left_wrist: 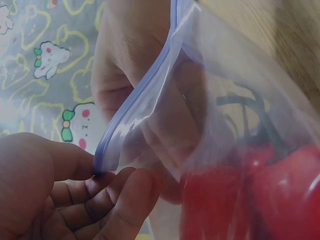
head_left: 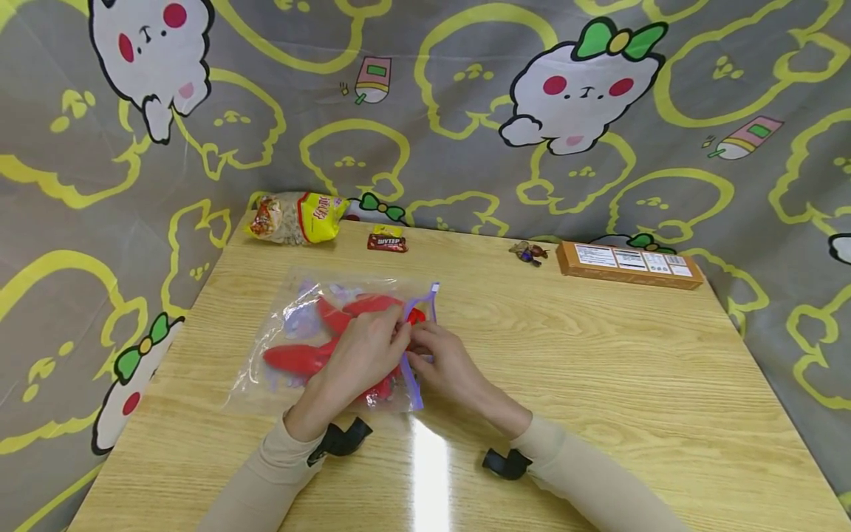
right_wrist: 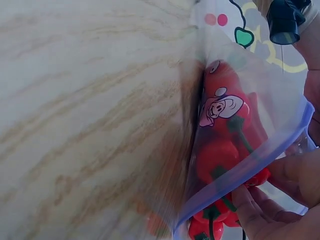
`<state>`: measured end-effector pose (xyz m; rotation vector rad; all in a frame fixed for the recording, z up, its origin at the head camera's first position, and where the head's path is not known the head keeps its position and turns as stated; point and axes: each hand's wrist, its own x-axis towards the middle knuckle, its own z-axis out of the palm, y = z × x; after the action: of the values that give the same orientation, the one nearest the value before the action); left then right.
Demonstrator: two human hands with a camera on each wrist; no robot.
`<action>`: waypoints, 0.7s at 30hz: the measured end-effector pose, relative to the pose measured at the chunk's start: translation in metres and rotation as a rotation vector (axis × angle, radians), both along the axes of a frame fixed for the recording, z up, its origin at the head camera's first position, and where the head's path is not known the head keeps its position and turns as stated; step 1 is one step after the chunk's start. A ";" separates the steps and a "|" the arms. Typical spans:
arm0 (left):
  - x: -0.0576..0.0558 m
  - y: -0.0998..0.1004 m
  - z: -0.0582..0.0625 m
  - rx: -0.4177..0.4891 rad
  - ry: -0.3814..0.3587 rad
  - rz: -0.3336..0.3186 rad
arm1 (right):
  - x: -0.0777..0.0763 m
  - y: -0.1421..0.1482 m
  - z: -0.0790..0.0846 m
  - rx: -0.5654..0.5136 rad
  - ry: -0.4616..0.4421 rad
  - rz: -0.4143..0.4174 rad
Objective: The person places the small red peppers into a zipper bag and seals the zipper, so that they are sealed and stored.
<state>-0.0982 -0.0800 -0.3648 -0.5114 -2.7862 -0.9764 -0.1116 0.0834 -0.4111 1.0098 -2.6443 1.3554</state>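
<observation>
A clear zip bag [head_left: 266, 380] with a purple seal lies on the table's left half. Long red pepper-like pieces [head_left: 295, 358] show through its plastic. My left hand [head_left: 366, 347] lies over the bag; thumb and fingers [left_wrist: 132, 192] pinch its purple-edged mouth. My right hand [head_left: 448, 366] reaches in at that mouth. In the right wrist view its fingertips [right_wrist: 245, 200] hold a bunch of shiny red tomatoes [right_wrist: 212, 227] with green stems, partly beyond the seal. More red tomatoes [right_wrist: 217, 157] sit inside the bag. The fingers partly hide the held bunch.
Along the back of the wooden table [head_left: 598, 384] are a yellow snack bag [head_left: 295, 218], a small dark red wrapped bar [head_left: 387, 242], some small wrapped sweets [head_left: 530, 253] and a long orange-brown box [head_left: 628, 266]. A patterned cloth [head_left: 465, 177] hangs behind.
</observation>
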 end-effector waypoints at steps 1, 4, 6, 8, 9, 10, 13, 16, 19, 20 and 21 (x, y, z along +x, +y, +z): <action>0.000 0.000 0.000 0.001 -0.001 0.001 | 0.000 0.000 0.000 0.006 0.002 0.000; 0.000 0.000 -0.001 0.006 0.001 0.002 | 0.001 0.000 0.001 0.006 0.000 0.000; 0.000 -0.001 -0.001 0.012 0.005 0.002 | 0.002 0.003 0.003 0.002 0.004 -0.004; 0.000 -0.001 -0.001 0.016 0.007 -0.001 | 0.002 0.008 0.004 0.005 0.011 -0.015; 0.000 0.000 -0.001 0.019 0.006 -0.003 | 0.001 0.010 0.005 0.004 0.018 -0.019; 0.000 0.000 -0.001 0.020 0.003 -0.004 | 0.001 0.014 0.006 0.004 0.024 -0.021; 0.001 0.001 -0.001 0.020 -0.009 -0.009 | 0.000 0.025 0.011 0.013 0.037 -0.041; 0.003 0.002 0.001 0.010 -0.035 -0.015 | -0.001 0.040 0.017 0.031 0.063 -0.089; 0.005 0.004 0.003 -0.002 -0.069 -0.026 | -0.004 0.056 0.023 0.065 0.087 -0.165; 0.007 0.004 0.004 -0.002 -0.082 -0.030 | -0.006 0.062 0.024 0.075 0.087 -0.190; 0.008 0.005 0.005 -0.001 -0.093 -0.032 | -0.007 0.067 0.025 0.084 0.081 -0.213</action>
<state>-0.0902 -0.0752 -0.3597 -0.5260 -2.8690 -1.0305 -0.1190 0.1507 -0.3861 0.7455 -2.6760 1.1456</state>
